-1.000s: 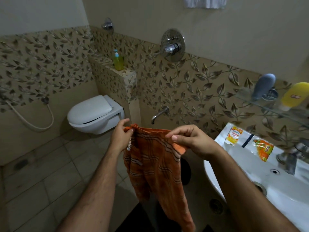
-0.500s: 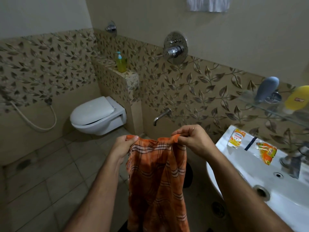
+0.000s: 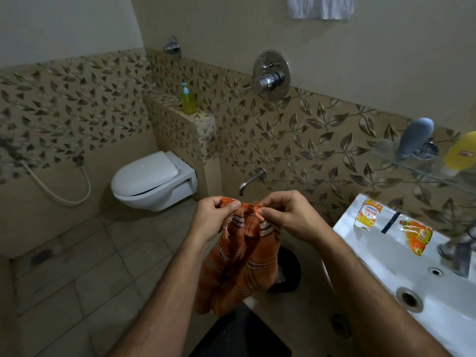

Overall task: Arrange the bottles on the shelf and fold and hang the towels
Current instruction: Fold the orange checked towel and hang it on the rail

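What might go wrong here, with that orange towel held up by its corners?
Both hands, left hand and right hand, only pinch the orange towel at its top edge, so a corner may slip and undo the fold. Its lower end hangs close above the floor and the black bin, so it might get dirty.

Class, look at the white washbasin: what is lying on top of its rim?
On the washbasin rim lie a yellow sachet, a dark narrow object and an orange packet. The tap stands there, blurred.
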`<state>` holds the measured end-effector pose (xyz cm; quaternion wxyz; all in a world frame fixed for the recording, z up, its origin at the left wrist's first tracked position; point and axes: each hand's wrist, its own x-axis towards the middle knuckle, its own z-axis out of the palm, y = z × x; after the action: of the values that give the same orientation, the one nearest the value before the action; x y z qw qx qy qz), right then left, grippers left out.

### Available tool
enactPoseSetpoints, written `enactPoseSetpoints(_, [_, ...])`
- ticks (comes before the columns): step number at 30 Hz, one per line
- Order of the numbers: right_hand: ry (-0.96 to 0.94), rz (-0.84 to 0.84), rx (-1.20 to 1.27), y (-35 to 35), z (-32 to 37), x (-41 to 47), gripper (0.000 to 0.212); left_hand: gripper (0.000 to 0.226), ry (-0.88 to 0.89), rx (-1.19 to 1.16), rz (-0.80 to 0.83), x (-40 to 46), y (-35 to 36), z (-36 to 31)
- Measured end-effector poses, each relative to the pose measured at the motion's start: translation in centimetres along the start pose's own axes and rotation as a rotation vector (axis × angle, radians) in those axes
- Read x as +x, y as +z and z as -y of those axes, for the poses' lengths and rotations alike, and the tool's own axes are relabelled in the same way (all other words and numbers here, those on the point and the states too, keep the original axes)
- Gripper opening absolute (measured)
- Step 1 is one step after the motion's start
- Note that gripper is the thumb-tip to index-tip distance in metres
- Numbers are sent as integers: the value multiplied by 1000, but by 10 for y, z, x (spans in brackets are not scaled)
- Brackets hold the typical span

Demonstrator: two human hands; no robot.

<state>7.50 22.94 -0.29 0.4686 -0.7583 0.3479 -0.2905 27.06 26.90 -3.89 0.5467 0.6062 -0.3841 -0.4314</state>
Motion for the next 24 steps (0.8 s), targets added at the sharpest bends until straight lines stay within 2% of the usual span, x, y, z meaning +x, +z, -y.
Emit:
enactPoseSetpoints(3, [33, -133, -65, 14, 0, 6, 8, 12, -16, -88, 26, -8, 17, -6])
enactPoseSetpoints(6, [38, -335, -221, 29, -3, 8, 11, 14, -63, -246, 5, -13, 30, -9])
enactPoseSetpoints(10, [35, -454, -311, 40, -7, 6, 11, 13, -189, -413, -35, -17, 38, -10])
enactPoseSetpoints(14, [20, -492, -327, 43, -6, 3, 13, 16, -300, -486, -8, -17, 41, -8])
enactPoseSetpoints(18, [2, -472, -336, 40, -6, 3, 15, 10, -352, -542, 64, -18, 39, -8])
enactPoseSetpoints(24, [17, -479, -358, 36, -8, 0, 19, 9, -186, -433, 206, -20, 33, -10])
